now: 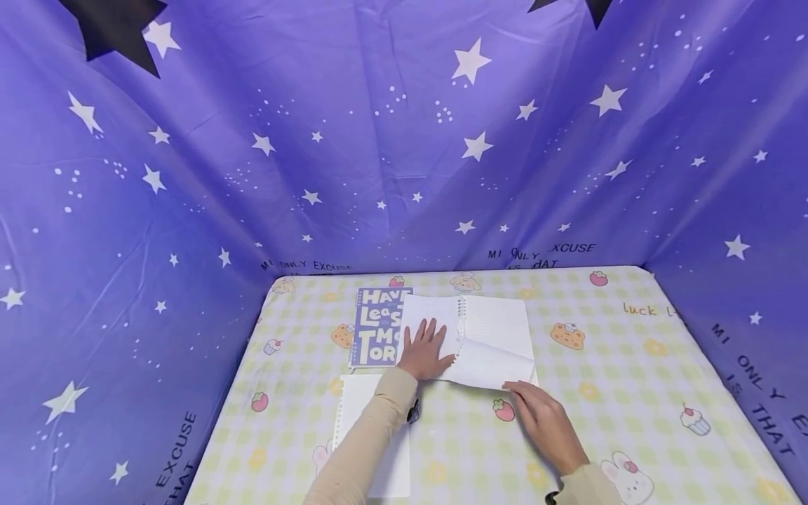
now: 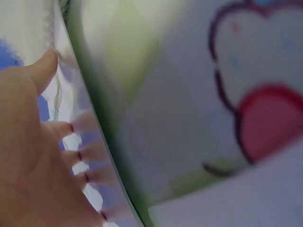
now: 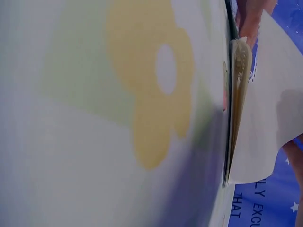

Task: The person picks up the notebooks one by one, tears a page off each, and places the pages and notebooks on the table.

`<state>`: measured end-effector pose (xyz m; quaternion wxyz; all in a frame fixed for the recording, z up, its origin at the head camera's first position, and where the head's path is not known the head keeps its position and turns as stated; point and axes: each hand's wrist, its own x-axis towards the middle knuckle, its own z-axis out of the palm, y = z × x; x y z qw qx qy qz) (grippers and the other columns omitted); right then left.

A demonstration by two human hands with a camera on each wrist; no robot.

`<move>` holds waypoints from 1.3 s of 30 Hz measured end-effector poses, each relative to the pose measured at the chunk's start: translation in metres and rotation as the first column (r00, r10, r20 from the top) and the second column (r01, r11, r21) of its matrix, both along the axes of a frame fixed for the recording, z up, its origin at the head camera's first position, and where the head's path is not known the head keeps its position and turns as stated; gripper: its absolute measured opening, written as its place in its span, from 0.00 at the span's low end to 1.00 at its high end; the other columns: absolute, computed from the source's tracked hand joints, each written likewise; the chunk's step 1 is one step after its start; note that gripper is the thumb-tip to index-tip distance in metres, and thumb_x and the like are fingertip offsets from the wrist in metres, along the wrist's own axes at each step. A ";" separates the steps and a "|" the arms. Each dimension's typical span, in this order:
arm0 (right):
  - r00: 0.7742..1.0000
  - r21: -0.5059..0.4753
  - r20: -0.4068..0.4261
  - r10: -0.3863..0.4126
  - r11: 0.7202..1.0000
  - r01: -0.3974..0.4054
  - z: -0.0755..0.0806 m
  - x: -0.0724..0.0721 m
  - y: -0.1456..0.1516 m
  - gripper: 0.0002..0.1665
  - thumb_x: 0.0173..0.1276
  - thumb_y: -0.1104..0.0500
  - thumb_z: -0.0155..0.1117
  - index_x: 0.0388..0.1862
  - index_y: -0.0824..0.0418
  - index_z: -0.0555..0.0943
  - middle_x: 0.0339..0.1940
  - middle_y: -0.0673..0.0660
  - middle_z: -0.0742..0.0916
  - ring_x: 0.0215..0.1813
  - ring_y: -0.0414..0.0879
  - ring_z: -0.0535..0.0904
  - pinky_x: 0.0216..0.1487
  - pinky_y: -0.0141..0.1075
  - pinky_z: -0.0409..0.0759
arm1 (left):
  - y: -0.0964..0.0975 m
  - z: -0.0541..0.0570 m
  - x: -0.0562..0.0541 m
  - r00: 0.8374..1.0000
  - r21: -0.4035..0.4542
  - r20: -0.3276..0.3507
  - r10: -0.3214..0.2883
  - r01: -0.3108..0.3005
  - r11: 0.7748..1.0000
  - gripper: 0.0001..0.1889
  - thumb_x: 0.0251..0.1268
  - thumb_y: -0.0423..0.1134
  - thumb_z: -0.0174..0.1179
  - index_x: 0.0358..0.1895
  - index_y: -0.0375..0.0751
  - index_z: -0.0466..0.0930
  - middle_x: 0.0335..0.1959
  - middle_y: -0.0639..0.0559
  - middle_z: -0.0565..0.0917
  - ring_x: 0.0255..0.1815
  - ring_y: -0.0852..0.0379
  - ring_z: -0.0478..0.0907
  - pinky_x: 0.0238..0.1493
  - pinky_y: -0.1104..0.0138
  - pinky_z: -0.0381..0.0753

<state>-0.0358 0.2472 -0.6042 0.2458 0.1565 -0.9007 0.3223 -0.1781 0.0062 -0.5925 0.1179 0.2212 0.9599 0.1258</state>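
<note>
A spiral notebook (image 1: 505, 319) lies open on the table with white pages showing on both sides of its binding. My left hand (image 1: 426, 354) rests on the left-hand page, fingers spread. In the left wrist view, that hand's fingertips (image 2: 66, 126) press the paper, and the thumb lies by the binding. My right hand (image 1: 548, 424) pinches the near right corner of a page (image 1: 489, 365), which bends up along a slanting fold. Seen from the right wrist, the raised page (image 3: 272, 99) curves above the notebook's thick stack of sheets (image 3: 240, 75).
A purple notebook (image 1: 372, 326) with white lettering lies at the left, partly under the open one. Nearer, a loose white sheet (image 1: 361, 393) with a perforated edge is partly covered by my left forearm. Starry purple cloth (image 1: 404, 175) surrounds the patterned tabletop (image 1: 631, 393).
</note>
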 end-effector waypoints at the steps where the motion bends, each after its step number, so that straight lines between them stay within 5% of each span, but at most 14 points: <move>1: 1.000 -0.007 -0.009 -0.008 1.000 0.008 0.000 0.001 0.001 0.17 0.58 0.74 0.69 0.45 0.59 0.87 0.45 0.53 0.90 0.50 0.53 0.86 0.64 0.13 0.64 | 0.001 -0.001 0.000 1.000 -0.009 0.003 0.008 -0.008 1.000 0.37 0.74 0.60 0.45 0.79 0.46 0.55 0.81 0.43 0.51 0.82 0.44 0.43 0.77 0.39 0.39; 8: 0.998 -0.054 -0.046 -0.030 0.998 0.028 0.002 0.012 0.008 0.21 0.55 0.79 0.67 0.45 0.62 0.86 0.44 0.55 0.90 0.47 0.52 0.87 0.59 0.12 0.68 | 0.011 -0.003 0.002 0.997 -0.074 0.028 0.071 -0.069 0.995 0.38 0.73 0.65 0.41 0.80 0.50 0.51 0.82 0.47 0.47 0.83 0.46 0.39 0.77 0.38 0.36; 13: 0.994 -0.074 -0.072 -0.080 0.994 0.075 0.004 0.018 0.016 0.22 0.54 0.81 0.66 0.46 0.64 0.85 0.42 0.58 0.89 0.51 0.39 0.85 0.58 0.12 0.67 | 0.016 -0.021 -0.006 0.995 -0.095 -0.013 0.102 -0.103 0.990 0.41 0.71 0.71 0.34 0.81 0.55 0.46 0.83 0.50 0.42 0.83 0.49 0.35 0.78 0.40 0.34; 18: 0.995 -0.087 -0.044 -0.084 0.993 0.080 0.001 0.021 0.021 0.19 0.56 0.79 0.66 0.46 0.66 0.85 0.43 0.59 0.89 0.56 0.30 0.78 0.59 0.12 0.67 | 0.017 -0.010 -0.003 0.994 -0.082 -0.005 0.110 -0.110 0.991 0.41 0.72 0.69 0.37 0.81 0.52 0.48 0.83 0.48 0.44 0.83 0.47 0.36 0.78 0.39 0.36; 23: 0.999 -0.103 -0.039 -0.023 0.994 0.019 -0.002 0.022 0.021 0.19 0.53 0.78 0.69 0.44 0.64 0.85 0.41 0.57 0.89 0.50 0.37 0.84 0.58 0.14 0.70 | 0.019 0.000 0.000 0.994 -0.071 -0.012 0.105 -0.105 0.992 0.39 0.73 0.66 0.40 0.80 0.50 0.51 0.82 0.46 0.48 0.82 0.45 0.40 0.77 0.39 0.40; 31: 0.994 -0.009 0.021 0.106 0.994 -0.106 0.004 0.011 0.012 0.19 0.50 0.73 0.75 0.40 0.57 0.87 0.44 0.52 0.90 0.51 0.57 0.84 0.67 0.14 0.59 | 0.020 -0.012 -0.007 0.994 -0.128 -0.051 0.099 -0.105 0.986 0.36 0.75 0.64 0.37 0.81 0.56 0.47 0.83 0.51 0.45 0.83 0.50 0.36 0.79 0.42 0.38; 39: 0.980 0.043 0.122 0.159 0.985 -0.166 0.017 0.020 -0.001 0.18 0.59 0.69 0.71 0.46 0.52 0.86 0.50 0.49 0.89 0.52 0.53 0.86 0.64 0.13 0.63 | 0.016 -0.013 -0.010 0.993 -0.129 -0.060 0.098 -0.105 0.986 0.36 0.74 0.64 0.41 0.80 0.57 0.51 0.82 0.50 0.49 0.83 0.48 0.41 0.78 0.41 0.42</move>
